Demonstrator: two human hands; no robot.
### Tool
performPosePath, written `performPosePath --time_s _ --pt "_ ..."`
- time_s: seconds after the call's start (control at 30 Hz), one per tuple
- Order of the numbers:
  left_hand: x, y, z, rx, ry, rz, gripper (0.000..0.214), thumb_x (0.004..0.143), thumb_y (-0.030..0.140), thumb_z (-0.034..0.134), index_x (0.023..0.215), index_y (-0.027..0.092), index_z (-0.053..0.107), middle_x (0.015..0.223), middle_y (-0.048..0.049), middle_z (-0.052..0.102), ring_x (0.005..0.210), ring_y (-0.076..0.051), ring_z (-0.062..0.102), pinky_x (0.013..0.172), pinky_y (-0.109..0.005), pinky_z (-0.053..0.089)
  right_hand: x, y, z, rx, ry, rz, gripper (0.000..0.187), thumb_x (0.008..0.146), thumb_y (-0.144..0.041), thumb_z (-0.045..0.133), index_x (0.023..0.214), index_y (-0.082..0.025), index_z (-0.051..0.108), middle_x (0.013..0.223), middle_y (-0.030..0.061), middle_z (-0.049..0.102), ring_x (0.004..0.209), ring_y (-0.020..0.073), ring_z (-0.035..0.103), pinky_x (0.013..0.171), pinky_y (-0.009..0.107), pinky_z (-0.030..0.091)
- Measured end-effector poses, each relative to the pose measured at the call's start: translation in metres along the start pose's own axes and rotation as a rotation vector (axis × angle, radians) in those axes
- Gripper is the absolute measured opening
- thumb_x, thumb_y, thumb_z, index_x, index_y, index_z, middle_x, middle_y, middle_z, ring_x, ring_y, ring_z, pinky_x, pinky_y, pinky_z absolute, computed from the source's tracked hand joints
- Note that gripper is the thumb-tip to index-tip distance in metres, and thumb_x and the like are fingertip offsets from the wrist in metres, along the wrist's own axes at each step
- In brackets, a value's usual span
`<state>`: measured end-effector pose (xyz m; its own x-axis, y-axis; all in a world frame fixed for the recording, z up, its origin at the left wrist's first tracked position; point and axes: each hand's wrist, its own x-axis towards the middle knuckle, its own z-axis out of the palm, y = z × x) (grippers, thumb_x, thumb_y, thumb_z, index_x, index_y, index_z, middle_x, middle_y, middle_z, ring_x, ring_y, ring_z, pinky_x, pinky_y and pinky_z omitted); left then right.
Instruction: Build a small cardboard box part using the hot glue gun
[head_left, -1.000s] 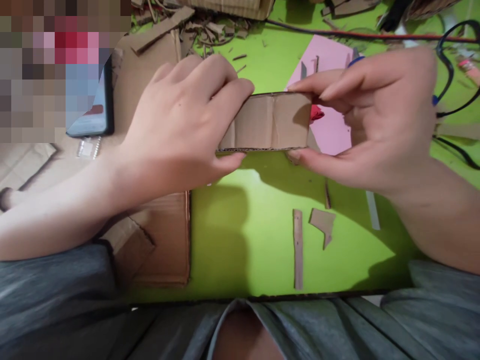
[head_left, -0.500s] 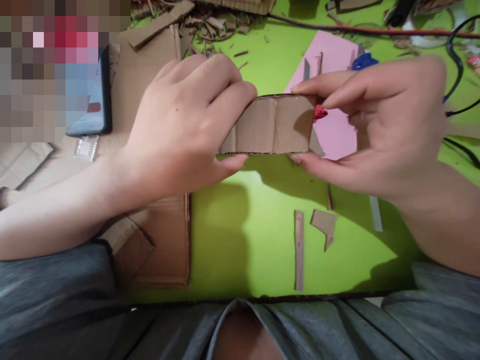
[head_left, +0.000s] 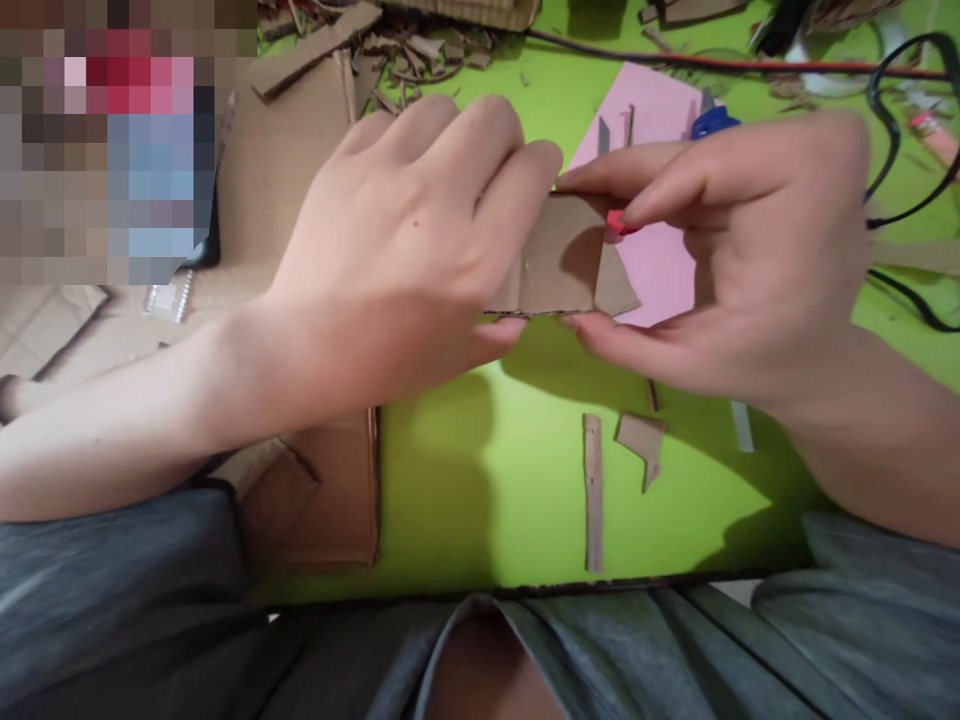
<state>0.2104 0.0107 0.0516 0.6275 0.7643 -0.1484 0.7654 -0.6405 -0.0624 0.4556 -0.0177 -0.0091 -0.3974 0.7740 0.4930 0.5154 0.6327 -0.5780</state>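
Observation:
My hands hold a folded strip of corrugated cardboard (head_left: 559, 260) above the green tabletop. My left hand (head_left: 397, 230) is shut on its left part, covering most of that half, with the thumb along the lower edge. My right hand (head_left: 720, 250) pinches the right end between thumb and fingers. A small red piece (head_left: 616, 222) shows at the strip's top right, just under my right fingertips. Behind the strip lies a pink paper sheet (head_left: 660, 270), and a blue object (head_left: 714, 122) is partly hidden behind my right fingers.
A large cardboard sheet (head_left: 285, 170) lies left under my left forearm, with scraps (head_left: 405, 55) above it. A cardboard strip (head_left: 592, 490) and an offcut (head_left: 641, 445) lie on the green table (head_left: 480, 500). Cables (head_left: 720, 65) run along the far side.
My left hand has slid right over the strip, hiding its left half. The strip's right end has tilted, and the red piece now shows closer to my right fingertips.

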Motion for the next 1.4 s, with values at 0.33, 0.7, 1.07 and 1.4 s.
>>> performPosePath --time_s 0.33,0.7,1.07,1.4 --pt "-0.005 0.003 0.003 -0.099 0.021 0.013 0.067 0.106 0.054 0.055 0.165 0.025 0.063 0.163 -0.0140 0.063 0.154 -0.049 0.061 0.130 -0.067 0.051 0.001 0.005 -0.007 -0.093 -0.131 -0.054 0.043 0.104 -0.063 0.082 0.134 -0.039 0.063 0.143 0.0030 0.076 0.124 0.0344 0.083 0.102 0.060 0.076" --pt "-0.011 -0.016 0.008 -0.144 0.166 0.120 0.061 0.109 0.056 0.046 0.159 0.029 0.071 0.152 -0.0136 0.074 0.141 -0.047 0.071 0.123 -0.069 0.057 0.005 -0.001 -0.007 -0.043 -0.085 -0.011 0.045 0.091 -0.054 0.088 0.125 -0.038 0.063 0.140 0.0008 0.077 0.125 0.0317 0.082 0.108 0.058 0.075" --pt "-0.008 -0.009 0.008 -0.171 0.100 0.089 0.072 0.105 0.055 0.055 0.169 0.023 0.062 0.163 -0.0169 0.065 0.151 -0.052 0.064 0.133 -0.072 0.050 0.001 -0.002 -0.006 -0.044 -0.058 -0.017 0.049 0.089 -0.034 0.087 0.130 -0.037 0.061 0.144 0.0020 0.076 0.132 0.0344 0.080 0.113 0.059 0.073" --pt "-0.009 -0.020 0.009 -0.153 0.162 0.166 0.075 0.112 0.059 0.043 0.178 0.026 0.057 0.165 -0.0140 0.069 0.151 -0.048 0.067 0.132 -0.070 0.053 0.004 -0.006 -0.009 -0.059 -0.038 0.018 0.039 0.090 -0.045 0.090 0.116 -0.038 0.062 0.139 0.0004 0.081 0.129 0.0359 0.083 0.109 0.055 0.074"
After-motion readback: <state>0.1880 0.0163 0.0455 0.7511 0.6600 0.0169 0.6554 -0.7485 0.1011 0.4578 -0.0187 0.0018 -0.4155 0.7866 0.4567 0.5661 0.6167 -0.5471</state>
